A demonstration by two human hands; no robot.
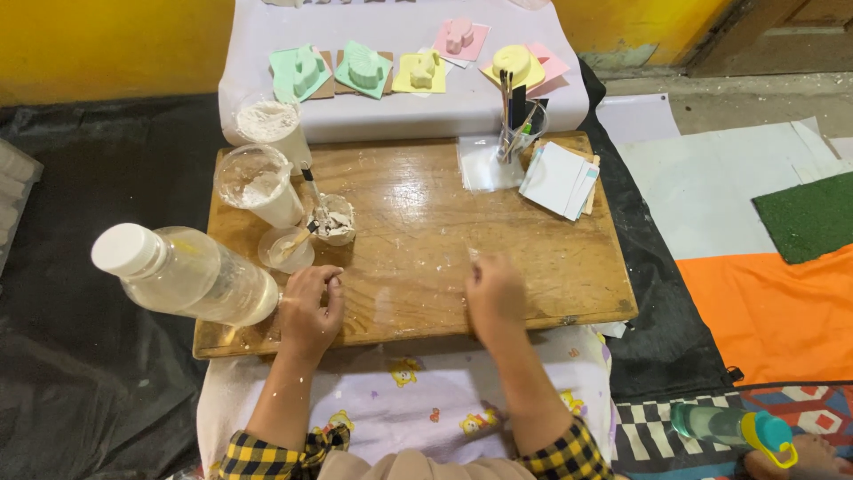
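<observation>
Fingers of the left hand (pixel 311 305) curl loosely into a half-closed fist on the wooden board (pixel 426 240), gripping nothing that shows. Just beyond its knuckles stands a small clear cup (pixel 286 250) with a stick in it, and beside that a crusted mixing cup (pixel 336 220). To its outer side a large clear plastic bottle (pixel 187 274) lies tilted, white cap outward. Fingers of the right hand (pixel 494 296) bend down onto the board; whether they pinch anything cannot be told. Farther ahead sit two tubs of white powder (pixel 262 182) and pastel moulds (pixel 364 69).
</observation>
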